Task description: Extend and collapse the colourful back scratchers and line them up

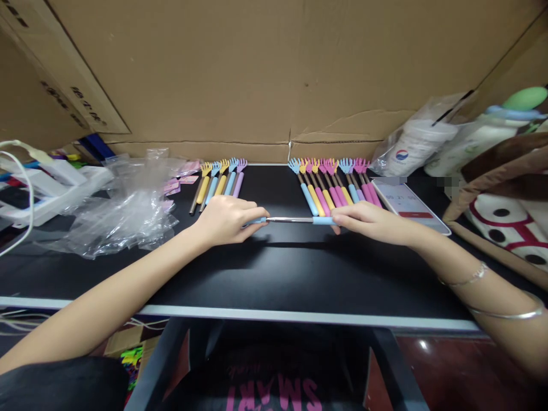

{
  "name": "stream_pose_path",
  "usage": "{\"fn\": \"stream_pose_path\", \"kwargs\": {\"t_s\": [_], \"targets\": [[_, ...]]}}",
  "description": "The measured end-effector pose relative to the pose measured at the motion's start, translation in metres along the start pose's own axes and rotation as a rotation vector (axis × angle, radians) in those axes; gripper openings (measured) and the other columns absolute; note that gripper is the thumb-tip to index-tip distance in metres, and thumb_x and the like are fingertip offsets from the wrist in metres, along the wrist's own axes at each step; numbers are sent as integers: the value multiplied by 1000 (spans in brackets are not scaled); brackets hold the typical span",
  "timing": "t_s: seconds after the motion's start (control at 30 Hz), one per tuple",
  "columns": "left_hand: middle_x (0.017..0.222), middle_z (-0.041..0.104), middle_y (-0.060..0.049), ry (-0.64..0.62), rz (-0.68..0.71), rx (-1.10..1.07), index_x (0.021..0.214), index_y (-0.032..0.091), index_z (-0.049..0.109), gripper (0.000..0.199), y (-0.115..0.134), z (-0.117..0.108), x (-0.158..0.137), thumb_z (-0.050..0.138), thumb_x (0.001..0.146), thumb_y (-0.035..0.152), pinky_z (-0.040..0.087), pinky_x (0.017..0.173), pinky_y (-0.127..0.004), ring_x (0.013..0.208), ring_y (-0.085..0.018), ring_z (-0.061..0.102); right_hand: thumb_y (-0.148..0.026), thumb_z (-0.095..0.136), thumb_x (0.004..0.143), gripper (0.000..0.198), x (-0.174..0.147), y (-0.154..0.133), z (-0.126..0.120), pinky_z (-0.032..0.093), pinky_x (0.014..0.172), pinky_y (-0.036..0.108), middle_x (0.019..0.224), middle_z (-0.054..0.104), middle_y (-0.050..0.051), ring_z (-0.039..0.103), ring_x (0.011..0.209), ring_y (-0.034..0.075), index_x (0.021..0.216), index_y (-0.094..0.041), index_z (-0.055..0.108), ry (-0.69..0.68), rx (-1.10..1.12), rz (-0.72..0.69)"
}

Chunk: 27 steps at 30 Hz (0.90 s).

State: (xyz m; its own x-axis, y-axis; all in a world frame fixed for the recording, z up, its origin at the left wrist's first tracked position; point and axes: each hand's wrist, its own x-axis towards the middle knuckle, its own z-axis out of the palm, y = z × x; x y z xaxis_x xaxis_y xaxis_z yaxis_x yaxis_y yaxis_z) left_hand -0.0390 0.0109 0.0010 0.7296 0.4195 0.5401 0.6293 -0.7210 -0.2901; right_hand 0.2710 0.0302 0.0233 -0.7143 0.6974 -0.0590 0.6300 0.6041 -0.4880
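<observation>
A blue back scratcher (291,220) with a metal rod is held level above the black table (282,274). My left hand (231,220) pinches its left end, mostly hiding the head there. Around the blue handle at the other end, my right hand (363,220) is closed. Behind my right hand lies a row of blue, yellow, pink and purple back scratchers (329,188), their claw heads pointing at the cardboard wall. A smaller group of back scratchers (220,185) lies behind my left hand.
Clear plastic bags (124,205) are heaped at the left, beside a white power strip (55,191) with cables. To the right lie a phone (409,202), a bagged drink cup (417,145) and a bottle (475,137). A cardboard wall (257,74) closes off the back.
</observation>
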Motion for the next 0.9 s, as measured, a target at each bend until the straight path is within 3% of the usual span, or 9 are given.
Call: {"fn": "stream_pose_path", "kwargs": {"t_s": [0.3, 0.6, 0.9], "targets": [[76, 71, 3, -81, -139, -150, 88, 23, 66, 23, -2, 4, 0, 49, 90, 37, 30, 50, -22, 65, -12, 65, -51, 35, 89, 44, 2, 1, 4, 33, 59, 24, 70, 65, 2, 53, 57, 12, 78, -20, 64, 191, -190, -24], [81, 70, -1, -346, -346, -645, 89, 19, 69, 30, -4, 10, 2, 50, 89, 43, 41, 70, -21, 76, -14, 64, -58, 36, 88, 48, 0, 8, 9, 25, 51, 24, 53, 58, 0, 48, 47, 10, 83, -24, 70, 413, -515, -83], [83, 69, 0, -421, -366, -958, 85, 15, 68, 31, 0, 8, 6, 47, 90, 36, 42, 73, -18, 76, -11, 61, -51, 45, 88, 36, -3, 8, 11, 29, 54, 24, 75, 69, -1, 60, 66, 12, 86, -24, 70, 549, -693, -179]]}}
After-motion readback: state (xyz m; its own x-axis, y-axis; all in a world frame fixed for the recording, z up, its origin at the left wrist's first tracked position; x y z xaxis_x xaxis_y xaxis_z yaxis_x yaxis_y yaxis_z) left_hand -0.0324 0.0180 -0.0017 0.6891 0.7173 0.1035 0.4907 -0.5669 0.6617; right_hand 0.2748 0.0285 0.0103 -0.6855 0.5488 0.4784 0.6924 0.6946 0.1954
